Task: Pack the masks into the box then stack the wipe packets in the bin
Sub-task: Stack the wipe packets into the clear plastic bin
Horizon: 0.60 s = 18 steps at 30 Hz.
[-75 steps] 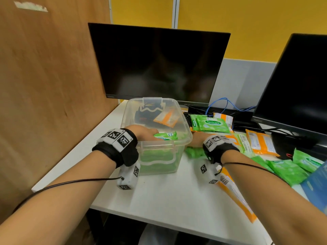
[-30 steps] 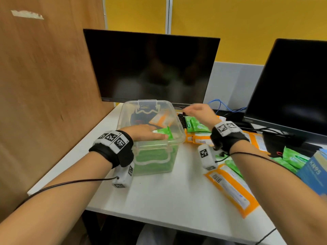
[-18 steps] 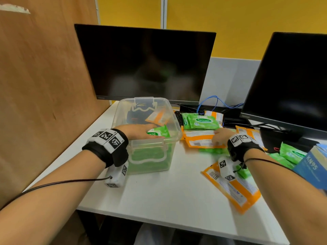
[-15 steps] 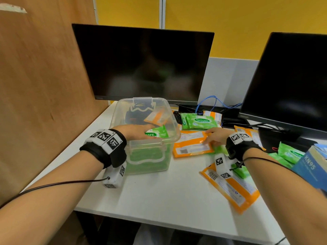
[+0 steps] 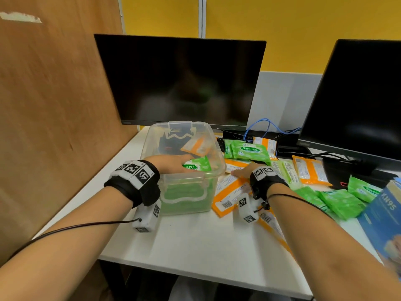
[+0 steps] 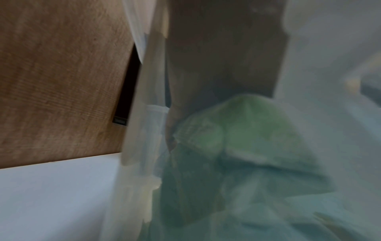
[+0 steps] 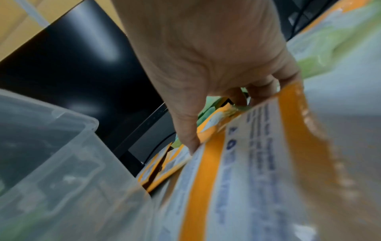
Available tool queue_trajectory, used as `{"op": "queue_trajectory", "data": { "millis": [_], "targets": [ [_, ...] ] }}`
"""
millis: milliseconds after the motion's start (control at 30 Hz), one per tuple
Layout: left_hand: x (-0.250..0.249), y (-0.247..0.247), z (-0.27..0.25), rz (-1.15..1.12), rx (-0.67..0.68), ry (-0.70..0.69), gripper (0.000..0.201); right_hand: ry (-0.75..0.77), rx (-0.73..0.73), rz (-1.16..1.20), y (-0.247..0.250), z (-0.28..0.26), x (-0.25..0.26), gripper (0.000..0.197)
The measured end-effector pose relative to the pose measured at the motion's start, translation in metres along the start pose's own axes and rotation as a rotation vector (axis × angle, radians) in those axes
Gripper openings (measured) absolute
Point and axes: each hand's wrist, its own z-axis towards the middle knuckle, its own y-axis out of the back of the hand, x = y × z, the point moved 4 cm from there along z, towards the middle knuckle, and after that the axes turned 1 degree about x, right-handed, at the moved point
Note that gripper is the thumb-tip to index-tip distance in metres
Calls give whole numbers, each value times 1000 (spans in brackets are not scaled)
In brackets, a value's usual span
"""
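Observation:
A clear plastic bin (image 5: 191, 177) stands on the white desk, half full of green wipe packets, with an orange packet leaning at its back. My left hand (image 5: 173, 162) reaches inside it, fingers stretched flat on the top green packet (image 5: 198, 166). The left wrist view shows that hand (image 6: 216, 57) and the green packet (image 6: 237, 130) blurred behind the bin wall (image 6: 140, 146). My right hand (image 5: 242, 171) is just right of the bin. It pinches the far end of an orange packet (image 5: 230, 190); thumb and curled fingers of this hand (image 7: 222, 117) clamp the orange packet (image 7: 257, 163) beside the bin (image 7: 62, 163).
More green packets (image 5: 340, 203) and orange packets (image 5: 308, 172) lie scattered over the right half of the desk. A blue KN95 box (image 5: 384, 216) sits at the right edge. Two dark monitors (image 5: 180, 81) stand behind, and a wooden partition (image 5: 54, 105) closes the left.
My right hand went from the back of the desk down onto an orange packet and pulled it left toward the bin. My left hand stayed on the green packet in the bin.

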Motion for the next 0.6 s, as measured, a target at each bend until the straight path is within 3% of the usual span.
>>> {"op": "queue_trajectory", "data": {
  "millis": [233, 433, 600],
  "targets": [
    [-5, 1, -3, -6, -19, -21, 55, 11, 4, 51, 5, -9, 3, 45],
    [-7, 0, -6, -19, -21, -11, 58, 3, 48, 569, -7, 37, -29, 32],
    [-12, 0, -9, -29, -42, -28, 55, 12, 37, 627, 3, 12, -29, 24]
  ]
}}
